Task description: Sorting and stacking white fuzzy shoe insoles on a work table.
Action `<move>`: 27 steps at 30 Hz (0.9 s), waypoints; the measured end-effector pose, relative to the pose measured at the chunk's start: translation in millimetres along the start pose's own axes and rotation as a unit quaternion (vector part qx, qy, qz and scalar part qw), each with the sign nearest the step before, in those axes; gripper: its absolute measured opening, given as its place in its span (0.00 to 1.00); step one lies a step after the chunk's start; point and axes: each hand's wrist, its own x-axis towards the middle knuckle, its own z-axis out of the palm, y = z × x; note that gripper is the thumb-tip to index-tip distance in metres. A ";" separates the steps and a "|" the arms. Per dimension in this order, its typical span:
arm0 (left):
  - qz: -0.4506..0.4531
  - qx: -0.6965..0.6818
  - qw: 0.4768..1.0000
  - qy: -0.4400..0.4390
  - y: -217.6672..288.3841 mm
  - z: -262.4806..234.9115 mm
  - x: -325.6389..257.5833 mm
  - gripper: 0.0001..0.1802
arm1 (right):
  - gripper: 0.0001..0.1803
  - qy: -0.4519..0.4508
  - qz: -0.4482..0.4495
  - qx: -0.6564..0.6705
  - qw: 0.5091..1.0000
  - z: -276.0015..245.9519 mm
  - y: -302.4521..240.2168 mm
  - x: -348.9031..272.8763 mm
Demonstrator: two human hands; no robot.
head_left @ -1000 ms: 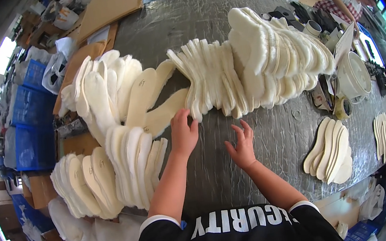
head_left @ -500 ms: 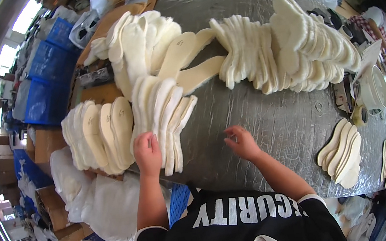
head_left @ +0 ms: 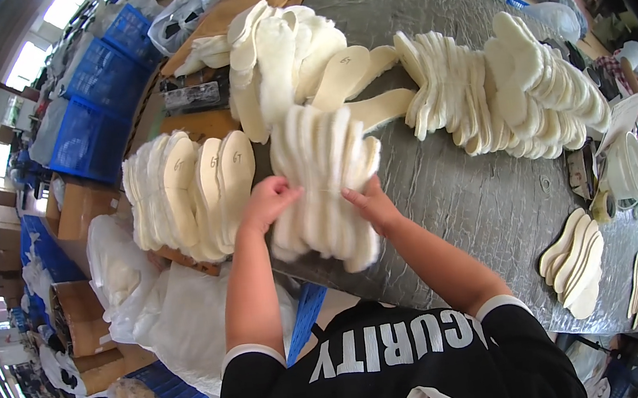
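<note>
Insole bundle (head_left: 320,179): creamy white, fluffy, packed side by side on edge, narrowed at waist; on surface (head_left: 459,221), toward eight o'clock. Left hand (head_left: 267,204) at bundle's nine o'clock, right hand (head_left: 375,206) at three, both part-curled, clasping it.

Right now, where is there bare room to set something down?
Tabletop shows bare between the right hand, the long insole row and the small insole pile; another patch lies beyond the row. The left is crowded: left hand on an insole bundle, more insoles alongside.
</note>
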 end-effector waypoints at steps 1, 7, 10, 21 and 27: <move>0.020 -0.029 0.997 -0.070 1.1 4.7 -8.3 0.25 | 0.50 -0.001 0.001 -0.003 1.000 -3.7 -3.4 -5.2; 0.178 -0.204 0.963 0.004 -48.0 86.0 -35.5 0.18 | 0.46 0.094 0.039 -0.108 0.989 -66.5 -14.7 -42.4; 0.089 -0.346 0.933 0.029 -47.6 120.8 -38.5 0.11 | 0.42 0.127 0.032 -0.105 0.986 -79.1 -12.3 -54.3; 0.043 -0.204 0.968 0.142 -21.0 132.6 -10.5 0.19 | 0.34 0.112 0.038 -0.017 0.993 -105.6 2.1 -61.7; 0.134 -0.043 0.977 0.161 -0.4 131.3 -19.9 0.20 | 0.33 0.113 0.059 -0.028 0.991 -101.0 -3.5 -66.3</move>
